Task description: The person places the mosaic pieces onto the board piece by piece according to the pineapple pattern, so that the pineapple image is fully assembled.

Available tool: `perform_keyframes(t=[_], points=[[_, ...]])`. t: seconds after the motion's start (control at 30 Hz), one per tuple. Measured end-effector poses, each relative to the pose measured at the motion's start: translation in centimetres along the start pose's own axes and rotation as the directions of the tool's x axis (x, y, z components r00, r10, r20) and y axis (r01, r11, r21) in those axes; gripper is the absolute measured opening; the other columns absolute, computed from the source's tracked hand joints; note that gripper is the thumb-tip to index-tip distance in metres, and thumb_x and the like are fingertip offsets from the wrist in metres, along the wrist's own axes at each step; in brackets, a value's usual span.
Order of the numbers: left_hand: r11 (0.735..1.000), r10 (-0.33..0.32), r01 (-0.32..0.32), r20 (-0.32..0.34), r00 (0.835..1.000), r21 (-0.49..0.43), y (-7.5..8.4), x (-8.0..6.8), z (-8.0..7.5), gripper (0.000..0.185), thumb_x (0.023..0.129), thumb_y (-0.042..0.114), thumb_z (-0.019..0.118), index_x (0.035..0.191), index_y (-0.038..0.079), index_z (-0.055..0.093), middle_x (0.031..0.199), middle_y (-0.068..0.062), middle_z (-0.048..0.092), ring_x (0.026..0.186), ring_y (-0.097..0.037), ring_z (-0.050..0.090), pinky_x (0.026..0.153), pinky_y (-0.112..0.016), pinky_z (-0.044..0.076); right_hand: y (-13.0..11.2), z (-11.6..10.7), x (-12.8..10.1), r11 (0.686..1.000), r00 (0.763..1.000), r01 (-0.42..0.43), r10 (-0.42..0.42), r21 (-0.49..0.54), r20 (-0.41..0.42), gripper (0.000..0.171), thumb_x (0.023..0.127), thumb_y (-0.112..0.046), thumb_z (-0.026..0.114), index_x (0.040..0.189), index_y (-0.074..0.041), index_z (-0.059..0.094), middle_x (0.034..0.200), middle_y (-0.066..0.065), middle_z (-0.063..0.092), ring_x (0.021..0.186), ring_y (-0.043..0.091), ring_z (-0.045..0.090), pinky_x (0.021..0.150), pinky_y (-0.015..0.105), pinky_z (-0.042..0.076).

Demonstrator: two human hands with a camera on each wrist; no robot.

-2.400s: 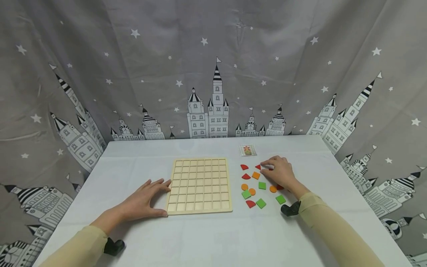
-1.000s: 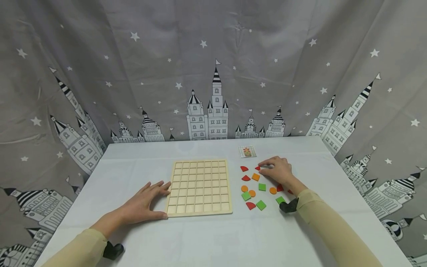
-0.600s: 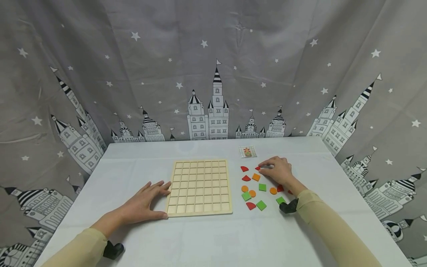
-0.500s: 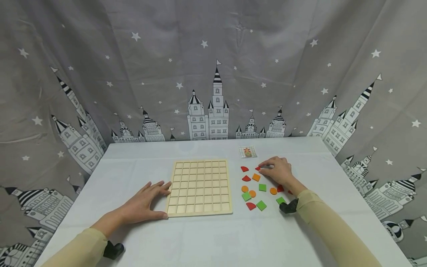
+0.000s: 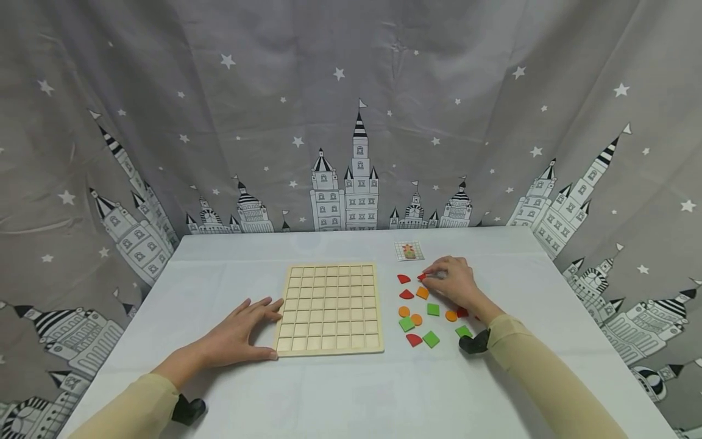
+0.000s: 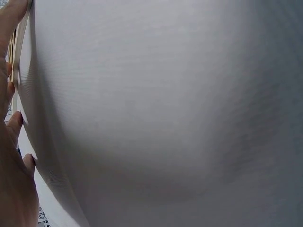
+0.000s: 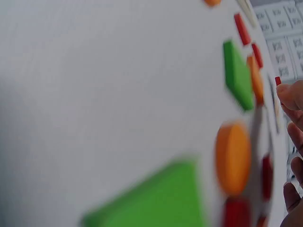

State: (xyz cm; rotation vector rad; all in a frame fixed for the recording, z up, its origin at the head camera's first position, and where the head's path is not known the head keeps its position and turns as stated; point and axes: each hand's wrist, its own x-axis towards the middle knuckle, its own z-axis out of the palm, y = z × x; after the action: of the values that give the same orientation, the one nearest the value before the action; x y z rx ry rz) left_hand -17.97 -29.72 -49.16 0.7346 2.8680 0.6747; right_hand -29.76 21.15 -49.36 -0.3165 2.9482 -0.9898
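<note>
A wooden grid board (image 5: 329, 308) with bare cells lies mid-table. My left hand (image 5: 241, 332) lies flat on the cloth, fingers straight, fingertips and thumb touching the board's left front corner. In the left wrist view only the palm edge (image 6: 12, 156) and a sliver of the board (image 6: 16, 56) show. My right hand (image 5: 452, 281) is curled at the far end of the loose pieces, thumb and index pinching a small red piece (image 5: 421, 277). In the right wrist view that red piece (image 7: 278, 81) shows just above a fingertip (image 7: 289, 94).
Loose flat pieces lie right of the board: red quarter-rounds (image 5: 403, 278), an orange square (image 5: 421, 292), green squares (image 5: 433, 309), orange discs (image 5: 417, 319). A small picture card (image 5: 408, 250) lies farther back. The table (image 5: 351, 390) is cloth-covered, with a castle-print curtain behind.
My right hand and the red piece at its fingertips have edged slightly left. The left hand, the board and the other pieces have stayed in place.
</note>
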Motion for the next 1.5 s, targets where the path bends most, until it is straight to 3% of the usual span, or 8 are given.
perform_keyframes(t=[0.2,0.4,0.6,0.73,1.13,1.5], points=[[1.000,0.003,-0.004,-0.006,1.000,-0.007,-0.1,-0.1,-0.1,0.082,0.073,0.073,0.077,0.132,0.019,0.061,0.162,-0.004,0.040,0.151,-0.036,0.029,0.124,-0.062,0.009,-3.8,0.8,1.1,0.997,0.997,0.071,-0.072,0.041,0.041,0.025,0.091,-0.036,0.076,0.111,-0.020,0.079,0.137,0.009,0.058,0.136,0.035,0.034,0.115,0.059,0.027],[0.999,0.027,-0.028,-0.020,0.999,-0.020,-0.1,-0.2,-0.2,0.078,0.074,0.070,0.079,0.131,0.020,0.060,0.161,-0.004,0.040,0.150,-0.036,0.031,0.124,-0.062,0.010,-8.1,3.0,2.6,0.977,0.977,0.165,-0.181,0.136,0.114,0.017,0.090,-0.034,0.078,0.105,-0.026,0.079,0.130,0.000,0.060,0.140,0.031,0.034,0.124,0.056,0.012],[1.000,0.016,-0.017,-0.012,1.000,-0.023,0.0,-0.3,-0.3,0.081,0.073,0.070,0.079,0.133,0.019,0.060,0.162,-0.001,0.039,0.151,-0.033,0.030,0.125,-0.060,0.008,-11.3,6.0,4.1,0.956,0.952,0.238,-0.265,0.173,0.151,0.014,0.088,-0.035,0.080,0.102,-0.031,0.079,0.125,-0.007,0.059,0.128,0.022,0.040,0.112,0.050,0.034],[1.000,0.011,-0.011,-0.004,1.000,-0.020,0.2,-0.3,-0.4,0.082,0.073,0.070,0.079,0.134,0.018,0.059,0.163,0.000,0.038,0.151,-0.033,0.029,0.125,-0.059,0.008,-13.1,7.3,5.0,0.953,0.940,0.272,-0.293,0.136,0.175,0.015,0.089,-0.035,0.080,0.103,-0.030,0.079,0.124,-0.006,0.060,0.126,0.021,0.041,0.112,0.047,0.033],[1.000,-0.005,0.005,0.013,1.000,-0.005,0.1,-0.4,-0.4,0.082,0.074,0.071,0.078,0.134,0.020,0.058,0.164,0.000,0.036,0.152,-0.031,0.027,0.126,-0.057,0.007,-14.5,10.2,6.5,0.942,0.917,0.330,-0.334,0.055,0.219,0.017,0.093,-0.037,0.076,0.107,-0.028,0.079,0.130,-0.003,0.060,0.126,0.023,0.043,0.112,0.047,0.033],[1.000,0.004,-0.004,0.013,1.000,-0.022,0.1,-0.4,-0.4,0.082,0.074,0.069,0.079,0.135,0.018,0.058,0.164,0.000,0.036,0.152,-0.031,0.027,0.126,-0.057,0.006,-14.5,10.6,6.4,0.952,0.923,0.298,-0.306,0.070,0.234,0.014,0.093,-0.035,0.075,0.105,-0.030,0.080,0.125,-0.005,0.061,0.127,0.023,0.042,0.116,0.046,0.030]])
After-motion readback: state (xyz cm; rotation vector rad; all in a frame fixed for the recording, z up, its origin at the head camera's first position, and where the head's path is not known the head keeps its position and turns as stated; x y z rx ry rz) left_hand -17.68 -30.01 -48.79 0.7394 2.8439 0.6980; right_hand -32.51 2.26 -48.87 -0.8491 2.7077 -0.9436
